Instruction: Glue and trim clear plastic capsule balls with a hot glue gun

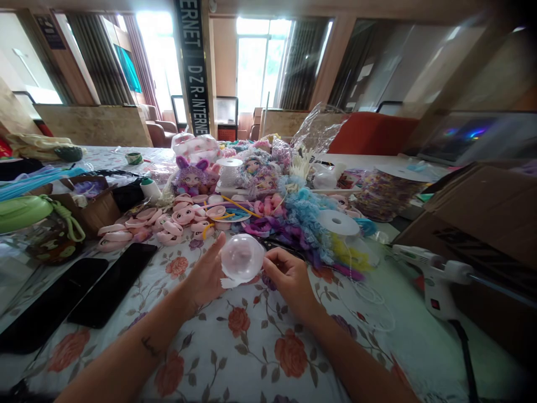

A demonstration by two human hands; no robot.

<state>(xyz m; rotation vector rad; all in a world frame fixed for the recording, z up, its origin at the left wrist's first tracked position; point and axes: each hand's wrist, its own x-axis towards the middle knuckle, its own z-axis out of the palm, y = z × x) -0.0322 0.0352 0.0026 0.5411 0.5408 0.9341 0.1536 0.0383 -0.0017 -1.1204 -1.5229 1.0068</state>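
A clear, shiny plastic ball (242, 258) with a pale ragged strip at its lower left is held above the flowered tablecloth. My left hand (210, 274) cups it from the left, thumb up and fingers partly hidden behind it. At the ball's right edge, the thumb and forefinger of my right hand (291, 280) are pinched together, touching its side. Just beyond my hands lie pink doll face pieces (182, 215), blue frilly trim (300, 210) and a white spool (338, 222). Dark scissors-like handles (281, 244) show partly behind my right hand.
Two black phones (113, 285) lie at left, beside a green-lidded jar (54, 240). A white glue gun (434, 277) and a cardboard box (482, 224) stand at right. Finished purple-eared dolls (193, 178) and a large ribbon roll (381, 193) are farther back.
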